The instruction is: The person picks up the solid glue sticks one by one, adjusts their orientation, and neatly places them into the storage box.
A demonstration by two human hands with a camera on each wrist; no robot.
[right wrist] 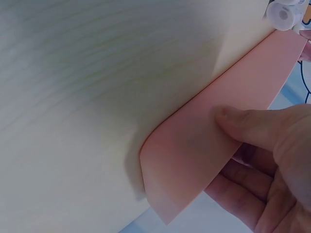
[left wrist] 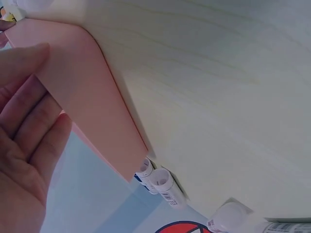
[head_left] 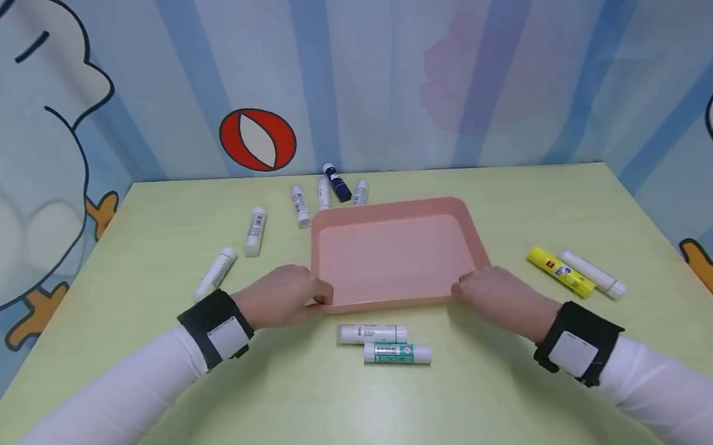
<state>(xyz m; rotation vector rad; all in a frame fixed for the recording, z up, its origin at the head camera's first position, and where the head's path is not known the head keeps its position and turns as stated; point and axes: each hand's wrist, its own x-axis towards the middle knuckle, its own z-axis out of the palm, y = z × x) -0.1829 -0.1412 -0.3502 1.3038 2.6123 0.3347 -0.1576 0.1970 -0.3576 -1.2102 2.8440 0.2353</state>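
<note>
One pink tray [head_left: 396, 247], pinched at both near corners, in the middle of the desk [head_left: 502, 399]
Left hand [head_left: 287, 296] has the near left corner, right hand [head_left: 504, 302] the near right. Fingers on both are closed down to about the wall's thickness, thumb against the outer side. Just in front lie a white glue stick [head_left: 371, 334] and a teal-labelled one [head_left: 397, 353], plus a yellow glue stick [head_left: 561, 271] off to the right.
</note>
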